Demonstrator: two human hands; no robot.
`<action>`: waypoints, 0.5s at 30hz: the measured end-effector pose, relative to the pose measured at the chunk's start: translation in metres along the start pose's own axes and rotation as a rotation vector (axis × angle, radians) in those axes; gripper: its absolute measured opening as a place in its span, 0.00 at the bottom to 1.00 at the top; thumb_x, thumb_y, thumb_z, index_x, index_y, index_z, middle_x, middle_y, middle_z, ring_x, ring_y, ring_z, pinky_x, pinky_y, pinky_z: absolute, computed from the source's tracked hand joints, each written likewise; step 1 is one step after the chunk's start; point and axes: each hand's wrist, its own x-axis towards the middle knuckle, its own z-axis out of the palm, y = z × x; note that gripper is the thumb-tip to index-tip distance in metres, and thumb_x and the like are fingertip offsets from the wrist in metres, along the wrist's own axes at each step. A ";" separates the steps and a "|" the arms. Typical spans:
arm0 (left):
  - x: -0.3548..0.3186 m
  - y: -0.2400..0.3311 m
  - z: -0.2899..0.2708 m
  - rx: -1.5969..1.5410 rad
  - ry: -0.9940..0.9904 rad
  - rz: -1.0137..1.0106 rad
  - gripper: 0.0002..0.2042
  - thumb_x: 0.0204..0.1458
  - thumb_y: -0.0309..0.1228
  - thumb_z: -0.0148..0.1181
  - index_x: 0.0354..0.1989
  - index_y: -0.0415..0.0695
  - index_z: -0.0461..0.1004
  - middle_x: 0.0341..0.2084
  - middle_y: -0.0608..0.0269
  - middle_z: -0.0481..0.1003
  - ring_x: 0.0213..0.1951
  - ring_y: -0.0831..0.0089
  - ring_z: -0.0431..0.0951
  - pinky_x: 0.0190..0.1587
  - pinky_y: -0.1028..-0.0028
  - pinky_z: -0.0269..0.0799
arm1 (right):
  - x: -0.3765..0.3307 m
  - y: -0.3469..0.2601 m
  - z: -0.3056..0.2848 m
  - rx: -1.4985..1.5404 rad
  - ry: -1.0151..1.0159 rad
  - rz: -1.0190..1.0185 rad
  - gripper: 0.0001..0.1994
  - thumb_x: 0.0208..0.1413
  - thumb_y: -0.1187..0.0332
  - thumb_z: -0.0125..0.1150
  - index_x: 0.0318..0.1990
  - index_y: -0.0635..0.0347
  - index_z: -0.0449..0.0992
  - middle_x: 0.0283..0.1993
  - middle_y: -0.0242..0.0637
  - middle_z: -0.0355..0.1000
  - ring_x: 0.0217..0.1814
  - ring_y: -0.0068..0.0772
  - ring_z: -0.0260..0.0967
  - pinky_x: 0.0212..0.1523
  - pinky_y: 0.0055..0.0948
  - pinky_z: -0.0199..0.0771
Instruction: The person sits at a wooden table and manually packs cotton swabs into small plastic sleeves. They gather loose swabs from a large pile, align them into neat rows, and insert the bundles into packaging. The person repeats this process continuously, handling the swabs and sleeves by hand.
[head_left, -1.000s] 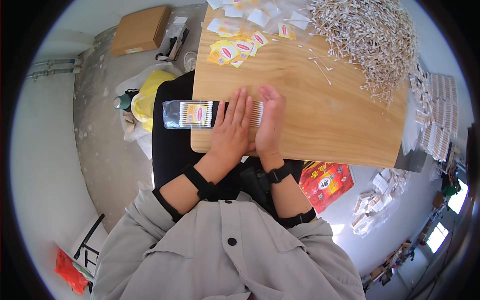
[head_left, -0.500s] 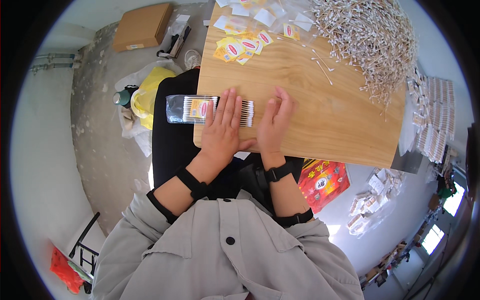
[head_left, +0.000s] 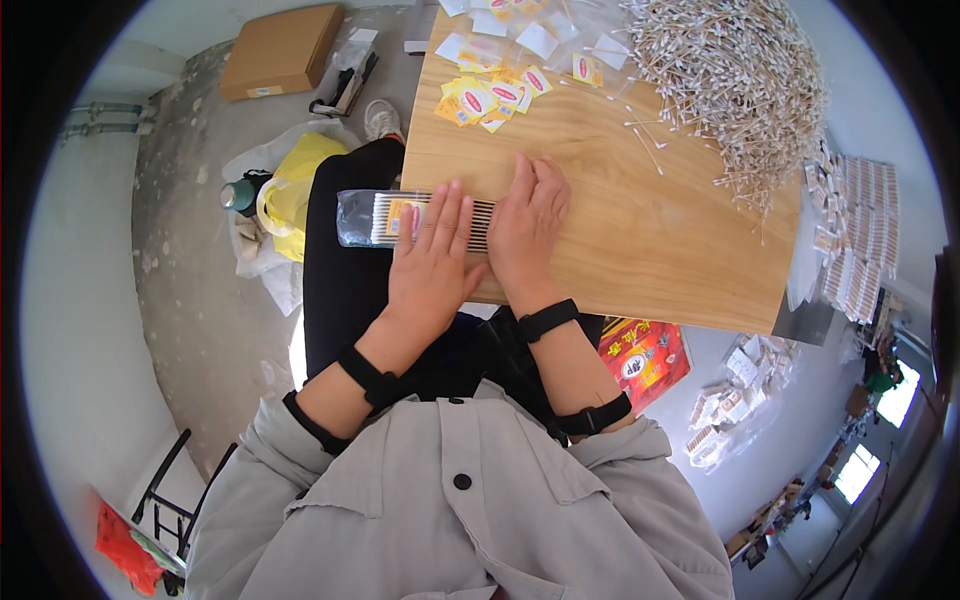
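A clear plastic bag of cotton swabs (head_left: 385, 218) with a small yellow and red label lies across the left edge of the wooden board (head_left: 620, 230). My left hand (head_left: 432, 262) rests flat on the bag, fingers apart and pointing away from me. Beside it my right hand (head_left: 525, 228) also lies flat, pressing on the bag's right end. The bag's left end sticks out past the board over my lap. Neither hand grips anything.
A big heap of loose cotton swabs (head_left: 735, 75) fills the board's far right. Yellow labels (head_left: 490, 95) and clear bags (head_left: 500, 25) lie at its far edge. Packed bags (head_left: 860, 240) sit to the right. A cardboard box (head_left: 280, 50) and yellow bag (head_left: 290, 195) lie on the floor.
Both hands slid from together over the bag's middle to lying flat side by side. The bag stays under them.
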 end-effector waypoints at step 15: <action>0.004 -0.009 -0.013 0.095 0.040 0.023 0.39 0.51 0.41 0.63 0.70 0.39 0.55 0.71 0.55 0.52 0.74 0.63 0.47 0.71 0.47 0.37 | 0.003 0.000 0.002 -0.045 0.022 -0.021 0.22 0.49 0.81 0.53 0.56 0.66 0.67 0.53 0.47 0.62 0.62 0.51 0.59 0.66 0.53 0.57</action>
